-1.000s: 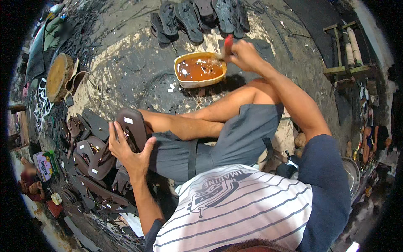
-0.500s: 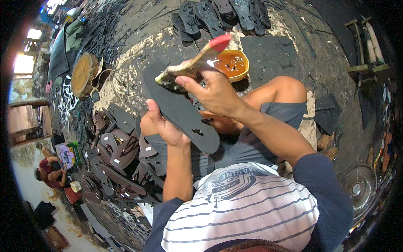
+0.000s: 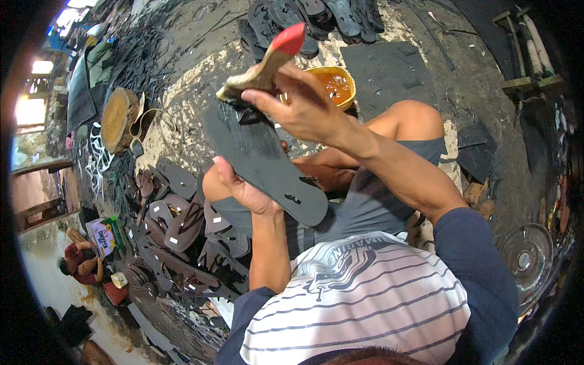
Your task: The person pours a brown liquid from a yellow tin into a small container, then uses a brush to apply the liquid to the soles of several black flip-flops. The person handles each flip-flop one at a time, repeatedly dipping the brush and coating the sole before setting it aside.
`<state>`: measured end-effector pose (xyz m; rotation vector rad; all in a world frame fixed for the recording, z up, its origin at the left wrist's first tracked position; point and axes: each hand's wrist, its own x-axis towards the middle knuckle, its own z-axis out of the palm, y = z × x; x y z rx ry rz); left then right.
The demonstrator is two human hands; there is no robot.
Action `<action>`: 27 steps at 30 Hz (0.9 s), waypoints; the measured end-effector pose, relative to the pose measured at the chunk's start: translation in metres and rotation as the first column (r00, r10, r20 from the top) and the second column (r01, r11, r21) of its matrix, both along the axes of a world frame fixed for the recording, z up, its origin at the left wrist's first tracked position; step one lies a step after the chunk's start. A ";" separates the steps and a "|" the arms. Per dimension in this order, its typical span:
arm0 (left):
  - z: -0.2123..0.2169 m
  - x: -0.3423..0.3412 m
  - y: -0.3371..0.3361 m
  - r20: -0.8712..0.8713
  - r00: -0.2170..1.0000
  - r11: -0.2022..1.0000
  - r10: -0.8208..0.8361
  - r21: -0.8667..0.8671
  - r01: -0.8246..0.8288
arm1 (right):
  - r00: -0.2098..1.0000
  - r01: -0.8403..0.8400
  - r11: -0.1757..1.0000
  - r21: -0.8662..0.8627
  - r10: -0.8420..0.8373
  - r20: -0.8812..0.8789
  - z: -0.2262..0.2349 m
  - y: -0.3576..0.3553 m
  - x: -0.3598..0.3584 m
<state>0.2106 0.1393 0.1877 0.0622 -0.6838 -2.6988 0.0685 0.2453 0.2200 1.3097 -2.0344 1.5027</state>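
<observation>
My left hand (image 3: 248, 191) supports a dark grey sandal sole (image 3: 258, 152) from below, thumb along its left edge. The sole slants from far left to near right, with strap holes at its near end. In my right hand (image 3: 310, 109) is a brush (image 3: 267, 67) with a pale wooden handle and a red tip, fingers wrapped around it. Its dark bristles press on the sole's far end, and a darker, glossy wet streak runs along the surface there. Just beyond my right hand, a yellow bowl (image 3: 353, 82) holds amber liquid, partly hidden by the hand.
Brown sandals (image 3: 182, 231) are heaped at my left. Several black soles (image 3: 283, 21) lie in a row at the far side, near a flat dark sheet (image 3: 389, 70). A round wood block (image 3: 117, 121) stands far left. Another person (image 3: 82, 264) sits at left beside a printed box (image 3: 104, 236).
The brush has moved up and left to the sole's far end, with a wet streak now on the surface. The sole's near end has shifted slightly right.
</observation>
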 end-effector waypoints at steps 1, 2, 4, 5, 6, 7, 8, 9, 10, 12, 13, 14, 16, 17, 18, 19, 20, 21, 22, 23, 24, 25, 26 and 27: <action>0.005 -0.001 0.003 0.021 0.999 0.994 0.046 0.094 -0.048 | 0.996 -0.040 0.998 -0.040 0.043 0.082 0.003 -0.002 0.009; 0.012 -0.004 0.006 0.046 0.995 0.977 0.091 0.188 -0.098 | 0.983 -0.078 0.994 -0.082 0.090 0.162 0.006 -0.003 0.020; 0.013 -0.003 0.008 0.108 0.986 0.974 0.127 0.177 -0.144 | 0.974 -0.089 0.995 -0.032 0.094 0.205 -0.009 0.002 0.039; -0.004 0.002 -0.002 0.008 1.000 0.984 0.027 0.175 -0.028 | 0.944 -0.113 0.994 -0.010 0.110 0.310 -0.017 0.000 0.023; -0.015 0.009 -0.003 -0.084 0.993 0.981 -0.079 0.172 0.093 | 0.900 -0.131 0.991 0.022 0.110 0.422 -0.021 0.001 0.001; -0.013 0.019 0.004 0.085 0.996 0.993 -0.002 0.120 -0.008 | 0.940 -0.016 0.998 0.064 -0.007 0.341 -0.022 0.004 -0.017; -0.009 0.030 0.012 0.166 0.986 0.990 -0.014 0.138 -0.010 | 0.945 0.008 0.953 0.304 -0.107 0.310 -0.038 0.012 -0.040; -0.005 0.038 0.019 0.234 0.972 0.987 -0.029 0.161 -0.010 | 0.949 0.020 0.935 0.355 -0.130 0.287 -0.063 0.023 -0.058; -0.004 0.045 0.024 0.289 0.957 0.984 -0.033 0.177 -0.019 | 0.912 0.039 0.872 0.488 -0.230 0.340 -0.077 0.035 -0.072; -0.009 0.065 0.031 0.317 0.939 0.971 -0.136 0.232 0.063 | 0.871 0.086 0.832 0.548 -0.330 0.365 -0.112 0.046 -0.088; -0.011 0.079 0.035 0.333 0.925 0.964 -0.181 0.247 0.100 | 0.903 0.130 0.780 0.613 -0.348 0.251 -0.123 0.047 -0.089; -0.011 0.089 0.040 0.348 0.909 0.955 -0.228 0.262 0.139 | 0.924 0.181 0.721 0.669 -0.357 0.134 -0.133 0.049 -0.089; -0.007 0.110 0.060 0.500 0.854 0.986 -0.146 0.143 0.085 | 0.904 0.207 0.714 0.668 -0.401 0.148 -0.129 0.046 -0.081; -0.007 0.111 0.064 0.563 0.821 0.995 -0.099 0.077 0.068 | 0.893 0.227 0.712 0.665 -0.425 0.150 -0.123 0.044 -0.081; -0.013 0.104 0.059 0.564 0.824 0.998 -0.064 0.020 0.063 | 0.919 0.293 0.835 0.465 -0.381 0.104 -0.097 0.041 -0.089; -0.022 0.101 0.053 0.580 0.814 0.998 -0.035 -0.029 0.063 | 0.935 0.324 0.913 0.250 -0.349 0.064 -0.067 0.044 -0.090; -0.027 0.099 0.048 0.596 0.803 0.995 -0.017 -0.073 0.074 | 0.942 0.336 0.942 0.027 -0.336 0.018 -0.051 0.053 -0.086; -0.015 0.081 0.040 0.542 0.839 0.988 -0.051 -0.093 0.121 | 0.955 0.277 0.960 0.048 -0.280 0.099 -0.067 0.071 -0.095; -0.017 0.064 0.030 0.483 0.873 0.991 -0.067 -0.071 0.115 | 0.961 0.209 0.977 0.051 -0.215 0.172 -0.096 0.088 -0.117; -0.019 0.052 0.017 0.428 0.901 0.994 -0.069 -0.045 0.098 | 0.959 0.128 0.991 0.049 -0.136 0.249 -0.110 0.102 -0.129; -0.020 0.041 0.007 0.376 0.925 0.998 -0.046 -0.027 0.061 | 0.943 0.207 0.828 0.522 -0.310 0.117 -0.092 0.116 -0.127; -0.016 0.025 0.003 0.366 0.930 1.000 0.020 -0.027 -0.010 | 0.948 0.260 0.450 0.854 -0.290 -0.135 -0.069 0.137 -0.125; -0.007 0.009 -0.005 0.362 0.928 0.996 0.085 -0.035 -0.078 | 0.917 0.288 0.206 0.935 -0.339 -0.208 -0.042 0.136 -0.115; -0.002 -0.014 -0.009 0.352 0.923 0.988 0.155 -0.040 -0.150 | 0.899 0.332 0.435 0.837 -0.415 -0.140 -0.023 0.134 -0.121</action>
